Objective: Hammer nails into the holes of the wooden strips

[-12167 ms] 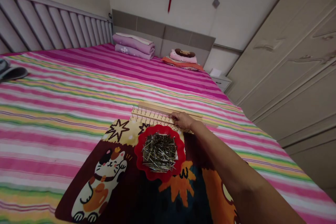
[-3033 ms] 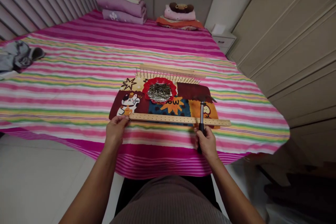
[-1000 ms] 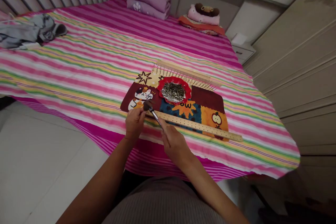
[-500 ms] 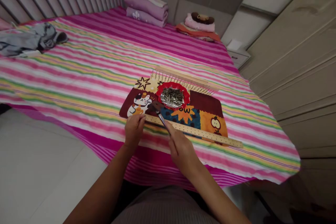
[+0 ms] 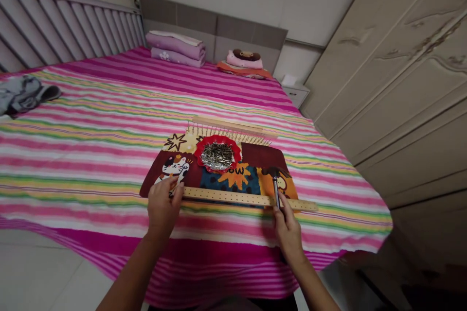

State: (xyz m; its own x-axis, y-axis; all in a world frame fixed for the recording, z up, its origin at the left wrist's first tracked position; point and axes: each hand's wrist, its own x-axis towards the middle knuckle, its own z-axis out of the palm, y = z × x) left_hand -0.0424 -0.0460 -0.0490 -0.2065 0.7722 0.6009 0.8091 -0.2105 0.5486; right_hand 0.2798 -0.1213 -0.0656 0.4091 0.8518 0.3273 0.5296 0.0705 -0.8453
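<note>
Steadying a drilled strip (image 5: 226, 197), nearside of the red bowl (image 5: 199, 152)

Right hand (image 5: 289, 235): nearside and right of bowl, fingers wrapped round the hammer (image 5: 276, 188) handle. Head looks to be beyond the strip; cannot tell if it touches down.

Left hand (image 5: 160, 211): nearside and left of bowl, thumb and fingers bent at the strip's left end. Cannot tell whether wood or a nail is pinched. Main worry: a glancing or wide blow catching those fingertips.

Strip: across, just nearside of bowl. Soft bedding (image 5: 105, 182) beneath may give, so a strike could make the wood bounce or skid.

Bowl: on the patterned mat (image 5: 264, 155), heaped with loose nails (image 5: 218, 156). Shaking or a sleeve's brush could scatter them.

Just beyond bowl: row of upright nails (image 5: 231, 134); a careless reach could scratch skin.

Far beyond bowl: folded purple quilts (image 5: 177, 48), low risk.
</note>
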